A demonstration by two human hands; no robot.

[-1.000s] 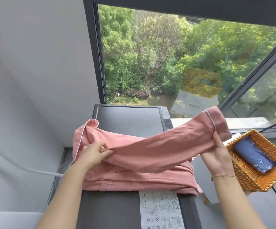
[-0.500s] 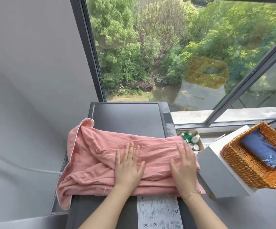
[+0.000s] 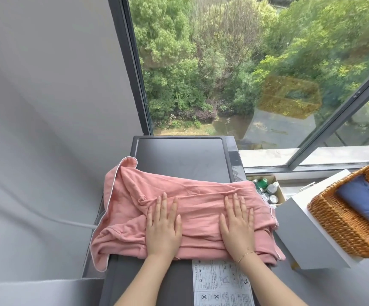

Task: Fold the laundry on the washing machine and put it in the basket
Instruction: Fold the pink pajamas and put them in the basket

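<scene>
A pink garment (image 3: 199,195) with white piping lies half folded across the dark grey washing machine top (image 3: 179,155). Its left part hangs bunched over the machine's left edge. My left hand (image 3: 163,226) lies flat on the cloth near its middle, fingers spread. My right hand (image 3: 237,224), with a thin bracelet at the wrist, presses flat on the right part of the cloth. Neither hand grips anything. A wicker basket (image 3: 338,230) stands at the right on a white box and holds a folded blue garment (image 3: 364,202).
The white box (image 3: 309,239) stands close to the machine's right side. A small cardboard box of bottles (image 3: 267,188) sits behind it by the window sill. A grey wall is at the left, a large window ahead. A printed label (image 3: 223,283) is on the machine's front.
One second ago both hands held a pink sleeve lifted across the garment. It now lies flat, and both palms rest on the cloth, little changed over the last half second.
</scene>
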